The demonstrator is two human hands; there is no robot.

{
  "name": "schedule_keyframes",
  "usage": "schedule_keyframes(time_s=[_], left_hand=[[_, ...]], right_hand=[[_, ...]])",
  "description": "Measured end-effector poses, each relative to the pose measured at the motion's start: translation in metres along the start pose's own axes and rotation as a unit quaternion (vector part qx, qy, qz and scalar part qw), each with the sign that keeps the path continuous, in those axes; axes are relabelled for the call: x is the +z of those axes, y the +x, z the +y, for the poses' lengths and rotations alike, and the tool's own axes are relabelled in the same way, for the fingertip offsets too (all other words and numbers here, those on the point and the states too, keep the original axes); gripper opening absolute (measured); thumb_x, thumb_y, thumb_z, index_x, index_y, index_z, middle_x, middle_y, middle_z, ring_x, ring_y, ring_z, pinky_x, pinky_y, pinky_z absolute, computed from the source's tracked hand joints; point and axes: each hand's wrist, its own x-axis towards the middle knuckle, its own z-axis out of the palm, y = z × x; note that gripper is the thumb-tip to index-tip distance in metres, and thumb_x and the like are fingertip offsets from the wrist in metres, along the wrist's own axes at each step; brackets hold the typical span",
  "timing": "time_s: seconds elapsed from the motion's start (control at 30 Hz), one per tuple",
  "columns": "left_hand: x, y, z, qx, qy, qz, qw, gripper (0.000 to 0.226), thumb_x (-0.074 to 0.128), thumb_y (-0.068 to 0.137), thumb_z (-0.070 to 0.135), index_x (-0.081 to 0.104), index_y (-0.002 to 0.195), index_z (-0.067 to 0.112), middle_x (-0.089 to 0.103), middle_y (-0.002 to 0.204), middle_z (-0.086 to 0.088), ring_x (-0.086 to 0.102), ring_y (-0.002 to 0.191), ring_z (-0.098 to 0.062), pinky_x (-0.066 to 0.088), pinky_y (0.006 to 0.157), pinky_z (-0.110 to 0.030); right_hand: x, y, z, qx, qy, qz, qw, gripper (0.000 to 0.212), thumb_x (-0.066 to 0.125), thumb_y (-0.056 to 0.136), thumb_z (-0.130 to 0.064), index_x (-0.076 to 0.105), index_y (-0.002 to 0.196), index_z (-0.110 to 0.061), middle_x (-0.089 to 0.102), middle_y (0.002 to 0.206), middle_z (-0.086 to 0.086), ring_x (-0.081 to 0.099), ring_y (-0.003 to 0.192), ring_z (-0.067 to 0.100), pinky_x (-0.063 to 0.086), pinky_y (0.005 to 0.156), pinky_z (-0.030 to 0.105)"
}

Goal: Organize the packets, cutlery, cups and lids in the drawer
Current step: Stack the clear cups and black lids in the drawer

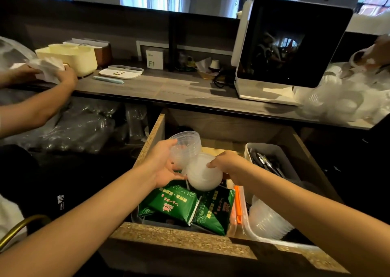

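partly hidden by both hands [162,166], clear cups [186,144] over drawer [179,237].

In the drawer [147,141], packets [190,207] lie left, cutlery tray [272,150] behind right, cups [268,219] front right.

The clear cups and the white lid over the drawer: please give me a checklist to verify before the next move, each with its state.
1. Left hand grip on the clear cups: ok, fingers curl round the stack.
2. Right hand grip on the white lid: ok, pinched at the rim.
3. Drawer open: ok.
4. Free spot beneath: not ok, green packets lie under the hands.
5. Cutlery bin clear of the right arm: ok.
6. Lid fits the cups: cannot tell.
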Motion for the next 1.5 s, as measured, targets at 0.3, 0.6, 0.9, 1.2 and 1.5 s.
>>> schedule_keyframes(time_s=[0.3,0.6,0.9,1.2,1.5], left_hand=[[0.024,-0.001,0.033,0.066,0.011,-0.041,0.997,0.027,0.043,0.105,0.032,0.060,0.116,0.015,0.067,0.121,-0.021,0.065,0.110,-0.040,0.052,0.086,-0.061],[0.048,0.031,0.056,0.093,0.096,0.011,0.991,0.019,0.062,0.098,0.035,0.053,0.113,0.029,0.054,0.130,-0.015,0.063,0.109,-0.040,0.061,0.068,-0.049],[0.055,0.072,0.048,0.114,0.130,0.023,0.985,0.034,0.055,0.102,0.022,0.051,0.135,0.015,0.062,0.124,-0.015,0.069,0.099,-0.033,0.062,0.059,-0.037],[0.061,0.077,0.043,0.082,0.126,-0.023,0.988,0.044,0.049,0.097,0.059,0.059,0.118,0.021,0.068,0.113,-0.014,0.069,0.097,-0.029,0.057,0.073,-0.041],[0.062,0.076,0.034,0.105,0.161,-0.095,0.977,0.043,0.065,0.085,0.056,0.058,0.112,0.024,0.064,0.114,-0.008,0.065,0.106,-0.029,0.057,0.093,-0.048]], right_hand=[[-0.036,0.004,-0.021,-0.054,0.233,-0.014,0.971,0.026,0.058,0.091,0.002,0.065,0.114,-0.009,0.058,0.125,0.018,0.057,0.112,0.039,0.052,0.093,0.053],[-0.072,0.026,-0.041,-0.150,0.372,-0.019,0.916,0.037,0.048,0.098,-0.004,0.051,0.134,-0.014,0.054,0.122,0.011,0.058,0.103,0.030,0.060,0.062,0.037],[-0.072,0.056,-0.038,-0.150,0.371,0.012,0.916,0.040,0.047,0.098,-0.003,0.050,0.135,-0.020,0.050,0.128,0.007,0.055,0.106,0.028,0.058,0.075,0.042],[-0.063,0.061,-0.042,-0.186,0.361,-0.009,0.914,0.046,0.042,0.096,0.003,0.047,0.133,-0.024,0.044,0.131,0.006,0.052,0.110,0.028,0.058,0.077,0.042],[-0.046,0.057,-0.043,-0.205,0.361,-0.010,0.910,0.038,0.043,0.098,-0.006,0.051,0.133,-0.019,0.056,0.125,0.009,0.057,0.112,0.030,0.051,0.097,0.052]])
